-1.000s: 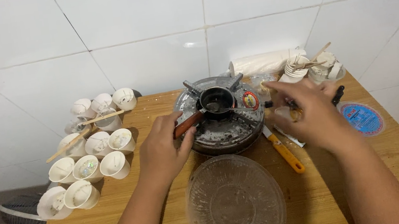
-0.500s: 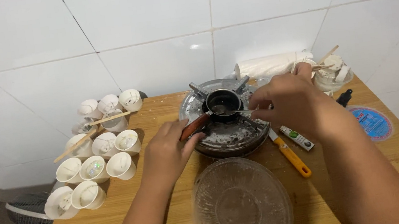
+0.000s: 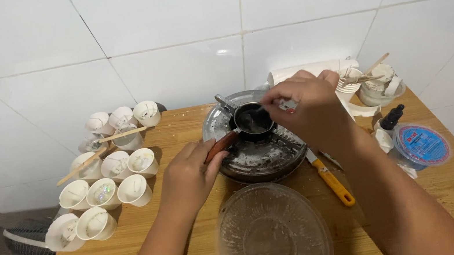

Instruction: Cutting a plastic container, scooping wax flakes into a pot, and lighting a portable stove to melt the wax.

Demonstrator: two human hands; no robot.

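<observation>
Your left hand (image 3: 188, 176) is closed around the reddish-brown handle (image 3: 221, 143) of the small dark pot (image 3: 252, 120), fingers wrapped over its near end. The pot sits on the middle of the round, soot-stained burner (image 3: 252, 141), which stands on the wooden table (image 3: 197, 254) near the tiled wall (image 3: 111, 49); take that burner as your landmark. Something dark lies in the pot's bottom, but you cannot tell what.

Your right hand (image 3: 309, 105) hovers over the far right edge of the burner, fingertips pinched together on a small thin thing held above the pot's rim. It is too small and blurred to name.

In front of the burner, nearest you, a wide clear glass bowl (image 3: 273, 232) sits on the table, its inside streaked with whitish residue. To the right of the burner lies a knife with an orange handle (image 3: 332, 183), pointing towards you. Further right stands a small dark dropper bottle (image 3: 392, 117) and, beside it, a clear tub with a blue lid (image 3: 422, 145). Behind the burner to the right, a roll of white paper (image 3: 307, 70) lies against the wall, next to stacked white cups with wooden sticks (image 3: 375, 76).

To the left of the burner a cluster of white paper cups (image 3: 111, 178) is gathered, many tipped on their sides with their mouths towards you, and two wooden sticks rest across some of them
</observation>
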